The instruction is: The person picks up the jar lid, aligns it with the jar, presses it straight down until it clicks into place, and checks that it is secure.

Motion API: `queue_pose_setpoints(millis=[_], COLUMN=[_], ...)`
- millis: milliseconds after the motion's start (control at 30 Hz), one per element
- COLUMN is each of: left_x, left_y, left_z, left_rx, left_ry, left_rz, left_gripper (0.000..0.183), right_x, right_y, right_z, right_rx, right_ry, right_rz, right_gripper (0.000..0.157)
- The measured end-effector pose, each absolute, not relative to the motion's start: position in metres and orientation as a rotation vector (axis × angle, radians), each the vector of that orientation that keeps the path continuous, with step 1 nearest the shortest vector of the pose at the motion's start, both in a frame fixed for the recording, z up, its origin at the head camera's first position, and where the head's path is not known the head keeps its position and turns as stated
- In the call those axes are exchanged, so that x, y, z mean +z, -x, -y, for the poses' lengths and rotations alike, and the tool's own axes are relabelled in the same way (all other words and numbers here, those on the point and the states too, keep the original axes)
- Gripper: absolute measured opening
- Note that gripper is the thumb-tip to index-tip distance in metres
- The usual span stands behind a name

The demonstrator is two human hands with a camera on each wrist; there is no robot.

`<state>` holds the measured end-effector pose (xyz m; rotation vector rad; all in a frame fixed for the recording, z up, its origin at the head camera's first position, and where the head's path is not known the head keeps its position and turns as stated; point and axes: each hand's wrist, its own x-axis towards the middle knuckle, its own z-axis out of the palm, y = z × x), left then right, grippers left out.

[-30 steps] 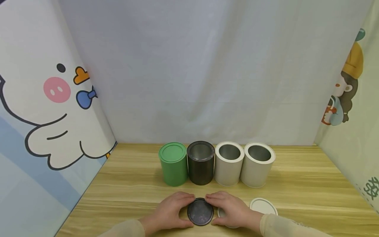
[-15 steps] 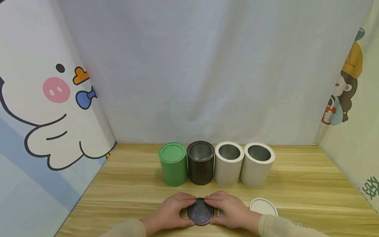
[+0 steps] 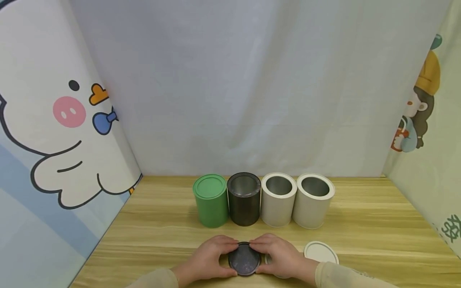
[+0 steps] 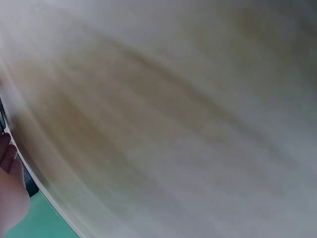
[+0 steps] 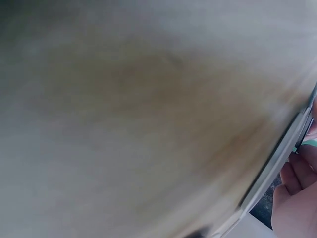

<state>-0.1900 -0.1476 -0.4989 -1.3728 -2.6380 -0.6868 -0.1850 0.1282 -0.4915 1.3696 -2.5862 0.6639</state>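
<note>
In the head view a round black lid (image 3: 245,259) lies low over the wooden table, between my two hands. My left hand (image 3: 207,259) grips its left edge, fingers at the far rim and thumb at the near one. On the opposite edge my right hand (image 3: 282,257) holds it the same way. Under the right hand a white lid (image 3: 268,259) is mostly covered. Another white lid (image 3: 321,253) lies to the right, partly behind the sleeve. Both wrist views show chiefly blurred tabletop, with the left hand's fingers (image 4: 11,163) and the right hand's fingers (image 5: 297,173) at the edges.
A row of cans stands behind the hands: a green can (image 3: 212,208) with its lid on, a lidless black can (image 3: 245,210), and two lidless white cans (image 3: 276,210). Behind them hangs a grey-white curtain (image 3: 230,100). Printed cloths flank the wooden table (image 3: 155,224).
The right hand's fingers and thumb have closed in slightly on the black lid's rim. Otherwise the hands and cans stay in place; the head view has tilted a little.
</note>
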Motion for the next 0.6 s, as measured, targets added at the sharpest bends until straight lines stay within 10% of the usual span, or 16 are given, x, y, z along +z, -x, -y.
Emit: queue_pose_setpoints(millis=[600], left_x=[-0.487], left_y=[0.194], left_z=[0.140], left_rx=[-0.848], left_ry=[1.320], left_rz=[2.552], left_gripper=[0.058], right_x=[-0.482], right_y=[0.189], right_z=[-0.136], right_rx=[0.707], right_ry=[-1.342], right_rz=[2.482], right_gripper=[0.055])
